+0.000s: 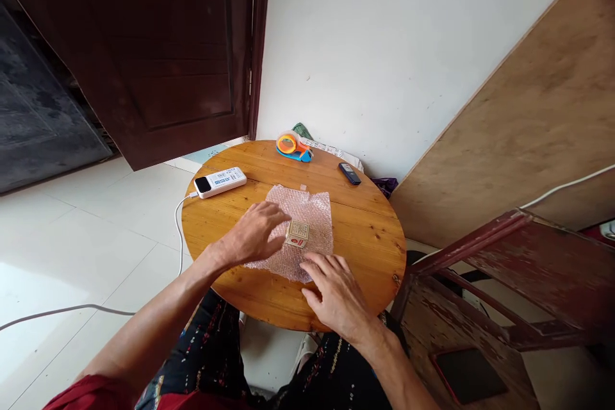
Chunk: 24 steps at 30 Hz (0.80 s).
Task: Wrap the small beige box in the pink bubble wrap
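Observation:
A small cream box (298, 229) with dark print and a red mark rests near the middle of a sheet of pinkish bubble wrap (314, 211). The sheet lies spread on the round wooden table (369, 230). My left hand (254, 232) is just left of the box, thumb and fingers apart, holding nothing; whether the fingertips touch the box I cannot tell. To the lower right of the box, my right hand (336, 288) is over the near right corner of the wrap, its fingers spread and holding nothing.
An orange and blue tape dispenser (294, 146) stands at the table's far side. A white power bank (221, 182) with a cable lies at the left, and a dark phone-like device (349, 173) at the far right. A wooden chair (480, 282) is close on the right.

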Each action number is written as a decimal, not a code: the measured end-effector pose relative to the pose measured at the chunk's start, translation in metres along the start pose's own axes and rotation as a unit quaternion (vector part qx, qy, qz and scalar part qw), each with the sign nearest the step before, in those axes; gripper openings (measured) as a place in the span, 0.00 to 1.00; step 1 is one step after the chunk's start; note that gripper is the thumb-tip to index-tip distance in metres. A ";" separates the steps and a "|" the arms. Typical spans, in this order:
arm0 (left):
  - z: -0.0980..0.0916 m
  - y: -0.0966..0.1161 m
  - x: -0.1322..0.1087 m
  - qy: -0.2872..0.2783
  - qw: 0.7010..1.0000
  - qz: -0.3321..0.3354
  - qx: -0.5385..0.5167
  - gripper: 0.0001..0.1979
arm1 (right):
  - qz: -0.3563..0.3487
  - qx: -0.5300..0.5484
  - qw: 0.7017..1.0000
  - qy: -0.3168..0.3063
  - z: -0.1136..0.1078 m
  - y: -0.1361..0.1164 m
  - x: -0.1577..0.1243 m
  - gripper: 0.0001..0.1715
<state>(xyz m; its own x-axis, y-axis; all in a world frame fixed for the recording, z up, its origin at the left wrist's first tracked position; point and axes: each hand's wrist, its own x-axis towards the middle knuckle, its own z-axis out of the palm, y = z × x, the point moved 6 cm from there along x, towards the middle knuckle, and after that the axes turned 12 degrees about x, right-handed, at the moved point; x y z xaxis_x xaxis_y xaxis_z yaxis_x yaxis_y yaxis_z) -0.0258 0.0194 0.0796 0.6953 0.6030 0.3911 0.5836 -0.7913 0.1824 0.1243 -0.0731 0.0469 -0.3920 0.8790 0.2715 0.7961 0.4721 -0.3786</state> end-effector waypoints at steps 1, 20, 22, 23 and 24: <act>0.001 0.009 -0.009 -0.007 1.000 0.019 0.008 0.19 | -0.008 -0.024 1.000 0.017 0.004 -0.001 0.000 0.13; 0.047 0.028 -0.035 0.089 0.993 -0.050 0.061 0.08 | 0.140 0.081 0.987 -0.010 -0.006 0.044 0.072 0.24; 0.045 0.028 -0.036 0.083 0.994 -0.054 0.049 0.08 | 0.132 0.086 0.987 -0.029 -0.002 0.045 0.077 0.21; 0.044 0.028 -0.036 0.080 0.994 -0.054 0.042 0.07 | 0.128 0.093 0.987 -0.030 -0.002 0.045 0.077 0.20; 0.042 0.027 -0.035 0.077 0.995 -0.054 0.035 0.07 | 0.126 0.101 0.986 -0.029 -0.002 0.045 0.076 0.20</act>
<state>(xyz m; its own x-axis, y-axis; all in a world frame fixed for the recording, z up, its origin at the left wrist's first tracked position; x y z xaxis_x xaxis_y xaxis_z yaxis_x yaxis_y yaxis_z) -0.0167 -0.0193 0.0331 0.5579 0.6564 0.5078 0.6823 -0.7111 0.1696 0.1312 0.0148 0.0524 -0.2227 0.9700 0.0978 0.7660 0.2362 -0.5979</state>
